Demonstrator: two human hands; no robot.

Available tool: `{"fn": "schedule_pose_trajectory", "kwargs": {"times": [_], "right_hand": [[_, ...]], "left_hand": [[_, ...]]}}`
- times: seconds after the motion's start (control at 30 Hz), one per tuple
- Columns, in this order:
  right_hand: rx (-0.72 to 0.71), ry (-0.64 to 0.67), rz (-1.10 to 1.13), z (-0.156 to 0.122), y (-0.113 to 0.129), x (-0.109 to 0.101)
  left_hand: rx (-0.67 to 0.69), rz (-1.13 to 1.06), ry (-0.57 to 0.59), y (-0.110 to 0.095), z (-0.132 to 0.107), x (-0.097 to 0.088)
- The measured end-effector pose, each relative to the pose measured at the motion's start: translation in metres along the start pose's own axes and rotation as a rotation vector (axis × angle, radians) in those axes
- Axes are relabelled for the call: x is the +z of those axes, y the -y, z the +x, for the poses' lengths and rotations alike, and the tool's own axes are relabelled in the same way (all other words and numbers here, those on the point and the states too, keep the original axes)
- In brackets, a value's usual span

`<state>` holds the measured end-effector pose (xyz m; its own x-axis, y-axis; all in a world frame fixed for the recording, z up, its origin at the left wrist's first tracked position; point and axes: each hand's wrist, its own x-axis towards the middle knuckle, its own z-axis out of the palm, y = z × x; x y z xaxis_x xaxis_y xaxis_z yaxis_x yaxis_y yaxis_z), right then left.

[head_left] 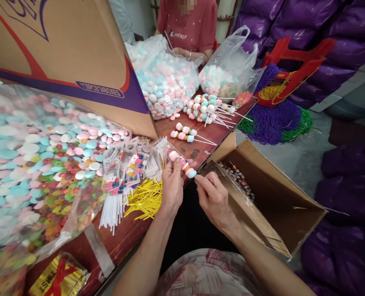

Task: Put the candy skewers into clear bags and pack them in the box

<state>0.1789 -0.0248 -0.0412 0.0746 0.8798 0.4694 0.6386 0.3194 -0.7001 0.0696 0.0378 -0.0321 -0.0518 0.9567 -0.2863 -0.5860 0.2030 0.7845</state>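
The left hand is closed around a skewer of soft sweets, thumb on top and fingers behind, probably to steady the row without crushing it; the right hand is pinched closed at the skewer's blue end, apparently on its stick, though the fingers hide it; the skewer sits just past the bench edge, where both wrists have room. Just beside the left hand lie gold ties, white sticks and printed wrappers, likely grouped there for easy reach; farther left, an open bag spreads its sweets toward the worker. Beyond the hands, two skewers lie apart from a larger pile, most sticks pointing right, perhaps so they can be lifted by the bare ends; an open carton stands below the bench's right edge.
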Motion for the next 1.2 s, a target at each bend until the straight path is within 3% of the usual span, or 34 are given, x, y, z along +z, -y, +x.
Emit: {"fn": "schedule_pose_trajectory", "kwargs": {"times": [0.13, 0.3, 0.37, 0.53, 0.67, 0.8, 0.87, 0.93, 1.07, 1.2], "right_hand": [[0.242, 0.028, 0.254, 0.002, 0.001, -0.007], [0.839, 0.179, 0.840, 0.006, -0.001, -0.016], [1.011, 0.259, 1.066, 0.008, -0.003, -0.017], [1.139, 0.327, 1.264, 0.007, -0.004, -0.017], [1.014, 0.243, 1.084, 0.004, 0.003, -0.006], [0.507, 0.050, 0.523, 0.004, 0.007, 0.006], [0.244, 0.013, 0.240, 0.002, 0.005, 0.008], [0.069, 0.021, 0.042, -0.003, 0.003, 0.007], [-0.088, 0.010, -0.164, -0.017, 0.001, 0.003], [-0.076, -0.019, -0.182, -0.015, 0.003, 0.010]], "left_hand": [[-0.096, -0.070, 0.019, -0.009, 0.005, -0.006], [-0.100, -0.151, 0.057, -0.013, 0.008, -0.005], [-0.071, -0.186, 0.069, -0.010, 0.007, -0.003], [-0.036, -0.233, 0.087, -0.007, 0.007, -0.003], [-0.069, -0.195, 0.082, -0.005, 0.004, -0.003], [-0.075, -0.185, 0.115, -0.002, 0.001, 0.000], [-0.083, -0.194, 0.139, -0.001, 0.000, -0.001], [-0.087, -0.213, 0.137, -0.003, 0.001, -0.002], [-0.083, -0.226, 0.067, -0.005, 0.004, -0.004], [-0.089, -0.208, 0.103, 0.001, 0.000, -0.002]]}}
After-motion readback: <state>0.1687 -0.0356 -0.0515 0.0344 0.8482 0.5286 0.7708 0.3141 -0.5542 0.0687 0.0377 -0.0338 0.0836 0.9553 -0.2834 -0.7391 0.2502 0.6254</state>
